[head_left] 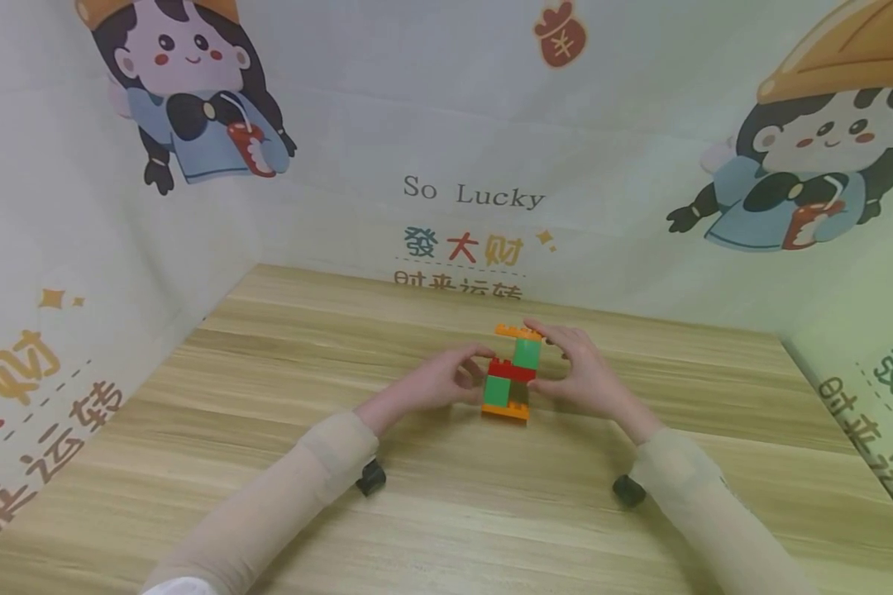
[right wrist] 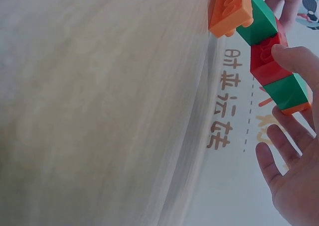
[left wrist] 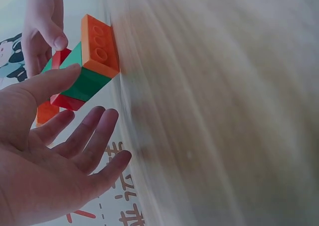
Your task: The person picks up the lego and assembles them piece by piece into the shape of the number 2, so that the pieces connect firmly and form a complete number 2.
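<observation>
A stack of toy building blocks (head_left: 499, 390) stands upright on the table. From bottom to top run an orange brick (left wrist: 99, 48), a green brick (right wrist: 258, 18), a red brick (right wrist: 266, 61), a second green brick (right wrist: 288, 92) and an orange brick on top. My right hand (head_left: 586, 376) holds the stack from the right, its thumb against the red brick and its index finger at the top orange brick. On the other side, my left hand (head_left: 446, 378) is spread around the stack with loosely bent fingers. Its thumb overlaps the lower green brick in the left wrist view.
The wood-grain table (head_left: 283, 355) meets a printed cloth backdrop (head_left: 342, 149) behind and at both sides. Small black objects (head_left: 372, 478) show beneath each wrist, at the sleeve cuffs.
</observation>
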`<action>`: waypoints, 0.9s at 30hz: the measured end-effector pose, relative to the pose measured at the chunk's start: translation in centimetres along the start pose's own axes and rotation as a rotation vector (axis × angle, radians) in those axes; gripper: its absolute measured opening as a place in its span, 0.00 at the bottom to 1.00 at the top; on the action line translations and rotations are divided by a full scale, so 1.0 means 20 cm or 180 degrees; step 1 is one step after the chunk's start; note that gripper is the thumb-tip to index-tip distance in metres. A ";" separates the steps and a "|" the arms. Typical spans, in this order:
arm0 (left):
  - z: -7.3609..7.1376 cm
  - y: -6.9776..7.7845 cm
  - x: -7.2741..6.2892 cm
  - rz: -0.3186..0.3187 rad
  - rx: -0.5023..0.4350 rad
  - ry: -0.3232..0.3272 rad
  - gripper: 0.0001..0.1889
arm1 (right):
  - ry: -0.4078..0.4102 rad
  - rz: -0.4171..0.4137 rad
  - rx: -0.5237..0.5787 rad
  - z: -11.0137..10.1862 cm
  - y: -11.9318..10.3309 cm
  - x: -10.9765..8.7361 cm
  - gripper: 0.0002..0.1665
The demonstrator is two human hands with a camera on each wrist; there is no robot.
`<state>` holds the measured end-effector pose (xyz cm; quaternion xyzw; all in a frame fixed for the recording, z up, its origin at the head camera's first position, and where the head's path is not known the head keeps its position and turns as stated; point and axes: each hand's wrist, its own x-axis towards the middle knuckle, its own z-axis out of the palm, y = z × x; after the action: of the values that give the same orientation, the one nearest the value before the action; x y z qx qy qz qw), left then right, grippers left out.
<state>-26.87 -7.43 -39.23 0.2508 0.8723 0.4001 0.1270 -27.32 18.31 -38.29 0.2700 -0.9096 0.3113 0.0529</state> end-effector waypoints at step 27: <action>0.02 -0.01 -0.01 0.0168 0.0331 0.0051 0.42 | -0.0516 0.0224 0.0356 0.02 0.07 0.03 0.51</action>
<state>-26.56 -7.48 -39.66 0.2767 0.8860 0.3594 0.0963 -28.50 18.74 -39.15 0.2647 -0.9011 0.3403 -0.0470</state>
